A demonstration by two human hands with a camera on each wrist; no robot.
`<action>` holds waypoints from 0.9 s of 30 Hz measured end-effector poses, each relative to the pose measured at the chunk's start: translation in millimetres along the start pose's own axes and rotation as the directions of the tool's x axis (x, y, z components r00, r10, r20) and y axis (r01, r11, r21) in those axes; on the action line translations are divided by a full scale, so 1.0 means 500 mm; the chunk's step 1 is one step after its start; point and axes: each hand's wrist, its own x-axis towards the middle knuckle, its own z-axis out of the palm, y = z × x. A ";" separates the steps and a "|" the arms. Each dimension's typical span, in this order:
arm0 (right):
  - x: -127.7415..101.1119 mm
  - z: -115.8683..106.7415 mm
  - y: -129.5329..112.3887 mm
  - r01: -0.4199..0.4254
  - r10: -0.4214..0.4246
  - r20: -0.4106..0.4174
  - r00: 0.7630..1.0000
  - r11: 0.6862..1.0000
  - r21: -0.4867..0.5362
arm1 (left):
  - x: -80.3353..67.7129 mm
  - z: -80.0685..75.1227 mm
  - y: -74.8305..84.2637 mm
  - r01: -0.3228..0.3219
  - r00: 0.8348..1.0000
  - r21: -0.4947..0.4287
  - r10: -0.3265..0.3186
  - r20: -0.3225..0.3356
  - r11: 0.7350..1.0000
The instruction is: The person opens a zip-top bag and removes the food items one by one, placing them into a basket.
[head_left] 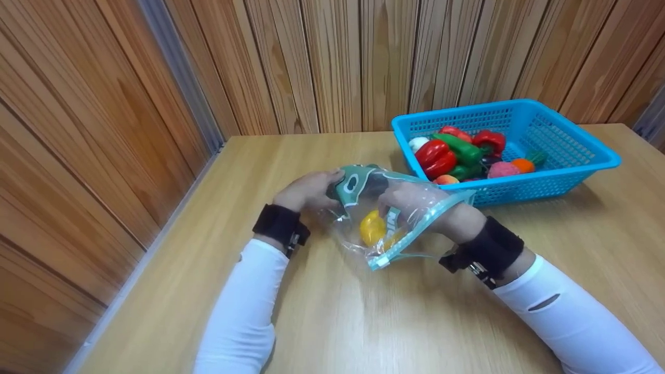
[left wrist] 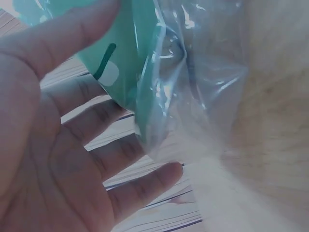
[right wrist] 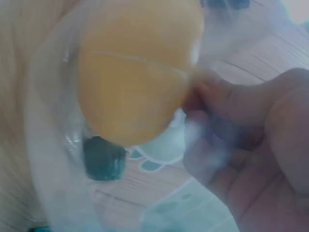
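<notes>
A clear zip bag [head_left: 343,228] with green print and a pale teal zip edge lies tilted above the table, its mouth toward the lower right. My left hand [head_left: 314,191] holds the bag's far left part, thumb in front and fingers behind in the left wrist view. My right hand [head_left: 410,200] reaches through the mouth into the bag. In there its thumb and curled forefinger pinch the edge of a smooth, rounded yellow toy vegetable [right wrist: 140,77]. A dark green stub [right wrist: 104,158] shows just below it; whether they are joined I cannot tell. Plastic blurs the right fingers.
A blue mesh basket [head_left: 550,188] stands at the back right, close to the bag. Inside lie red peppers [head_left: 435,158], a long green pepper [head_left: 460,147], an orange piece with green leaves [head_left: 523,165] and a pink one [head_left: 503,170]. Wood-panelled walls [head_left: 337,67] border the table [head_left: 332,322].
</notes>
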 end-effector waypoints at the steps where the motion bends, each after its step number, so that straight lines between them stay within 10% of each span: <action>1: 0.000 -0.003 0.000 -0.016 0.016 0.016 1.000 1.000 0.001 | 0.001 0.001 0.005 0.017 1.000 0.002 -0.017 0.004 1.000; 27: -0.047 -0.071 -0.019 -0.266 0.251 0.135 0.958 0.958 0.105 | 0.044 -0.007 0.116 0.203 0.977 0.323 -0.169 -0.131 0.924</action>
